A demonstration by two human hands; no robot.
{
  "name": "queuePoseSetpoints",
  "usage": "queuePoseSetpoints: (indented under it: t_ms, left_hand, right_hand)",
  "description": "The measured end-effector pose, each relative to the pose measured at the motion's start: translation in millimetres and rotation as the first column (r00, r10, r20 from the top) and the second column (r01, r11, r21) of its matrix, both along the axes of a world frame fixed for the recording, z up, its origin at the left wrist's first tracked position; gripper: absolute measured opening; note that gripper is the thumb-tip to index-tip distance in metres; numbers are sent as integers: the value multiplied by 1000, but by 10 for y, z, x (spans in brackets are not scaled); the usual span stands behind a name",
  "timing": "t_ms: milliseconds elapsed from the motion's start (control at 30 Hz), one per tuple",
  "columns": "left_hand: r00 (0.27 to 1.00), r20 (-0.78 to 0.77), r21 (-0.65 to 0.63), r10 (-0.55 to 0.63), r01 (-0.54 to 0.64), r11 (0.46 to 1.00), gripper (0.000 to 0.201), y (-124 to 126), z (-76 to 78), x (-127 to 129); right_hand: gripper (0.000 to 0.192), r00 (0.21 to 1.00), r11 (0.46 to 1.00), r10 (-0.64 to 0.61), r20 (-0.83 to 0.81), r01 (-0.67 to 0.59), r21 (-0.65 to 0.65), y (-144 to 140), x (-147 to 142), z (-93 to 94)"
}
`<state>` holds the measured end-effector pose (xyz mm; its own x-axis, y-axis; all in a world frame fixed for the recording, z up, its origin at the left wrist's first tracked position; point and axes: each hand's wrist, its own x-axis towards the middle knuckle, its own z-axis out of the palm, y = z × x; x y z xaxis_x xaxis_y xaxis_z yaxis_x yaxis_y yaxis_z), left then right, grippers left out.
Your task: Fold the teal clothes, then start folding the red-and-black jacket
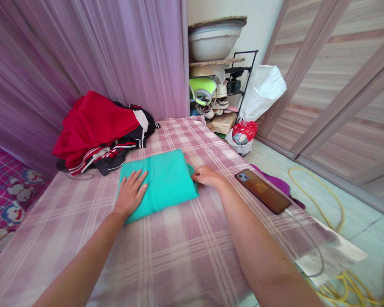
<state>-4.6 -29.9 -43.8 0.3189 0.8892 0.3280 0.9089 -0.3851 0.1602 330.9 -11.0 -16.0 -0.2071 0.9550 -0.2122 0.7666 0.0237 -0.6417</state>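
Observation:
A turquoise garment (166, 181), folded into a flat rectangle, lies on the plaid cloth (182, 247) that covers the table. My left hand (132, 194) rests flat on its left part with the fingers spread. At the right edge, my right hand (206, 175) has its fingertips closed on the folded layers; the tips are partly hidden by the cloth. Behind and to the left is a heap of red and black clothes (99, 128) with striped trim.
A phone (262, 190) with a white cable lies near the table's right edge. Beyond stands a shoe rack (243, 81) topped by a large basin (214, 42). Yellow cord (342, 285) coils on the floor. A purple curtain (141, 55) hangs behind the table.

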Motion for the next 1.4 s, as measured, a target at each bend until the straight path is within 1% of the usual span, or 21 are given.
queuePoseSetpoints:
  t_ms: [100,200,400,467,500,567,633,667,700,767,833,867,933,1000,1033,1100,1133,1200,1300,1333,1400]
  left_hand:
    - [1000,-1,-12,-10,10,1000,59,-2,-4,-10]
    - [999,6,-32,-37,37,999,58,-6,-4,-19]
    - [999,14,-53,-43,44,998,56,10,-5,-21]
    - [999,11,-47,-44,45,998,56,15,-5,-17]
    - [999,8,-44,-45,45,998,56,17,-4,-15]
    - [999,0,-40,-45,45,998,56,18,0,-8]
    - [999,-8,-36,-44,44,998,56,17,6,1]
    - [999,-13,-34,-42,41,999,56,17,10,6]
    - [999,-18,-34,-40,39,999,56,15,15,11]
    - [999,-30,-39,-36,34,999,57,10,26,23]
    - [998,-49,-46,-28,25,999,56,-3,41,38]
    - [998,-61,-48,-20,17,999,55,-12,49,47]
    - [996,-86,-54,4,-8,998,54,-35,69,72]
    - [994,-104,-63,31,-37,997,53,-60,91,103]
    - [993,-110,-70,39,-47,996,52,-71,101,120]
    - [992,-120,-91,43,-54,994,53,-88,119,152]
    - [991,-124,-102,42,-55,993,53,-93,125,164]
    - [991,-127,-114,46,-61,992,53,-96,130,180]
    - [990,-131,-115,58,-74,991,52,-95,128,188]
    - [989,-134,-115,60,-75,991,51,-96,128,189]
    - [989,-138,-119,59,-76,990,51,-100,136,193]
  right_hand:
    - [26,986,1000,2,-169,-3,-9,-14,31,-5]
    - [24,950,999,9,-312,-23,-42,-45,92,-10]
    - [25,980,983,46,-195,-79,-168,-97,126,-12]
    - [28,980,982,13,-199,-50,-181,-95,157,-20]
    - [30,980,989,-37,-193,8,-148,-92,178,-19]
    - [32,969,980,-193,-153,199,20,-90,201,19]
    - [33,935,902,-319,-156,350,252,-98,150,133]
    - [35,929,862,-321,-181,366,350,-106,82,220]
    - [39,936,834,-281,-211,347,428,-116,-17,320]
    - [46,971,793,-108,-213,213,571,-132,-285,519]
    - [49,994,723,11,-110,68,687,-133,-588,633]
    - [51,999,719,27,-37,6,695,-126,-724,632]
    - [54,993,774,7,117,-80,629,-105,-921,502]
    - [56,963,863,5,270,-140,485,-88,-998,257]
    - [58,952,891,-1,307,-139,432,-84,-999,128]
    - [62,940,912,-28,340,-115,394,-82,-961,-62]
    - [63,937,916,-39,346,-105,387,-81,-942,-100]
    - [64,930,931,-34,366,-104,350,-68,-943,-44]
    - [57,915,957,-28,403,-93,276,-5,-1081,254]
    - [53,918,949,-47,393,-82,305,29,-1152,356]
    - [49,941,887,-86,327,-77,455,112,-1287,480]
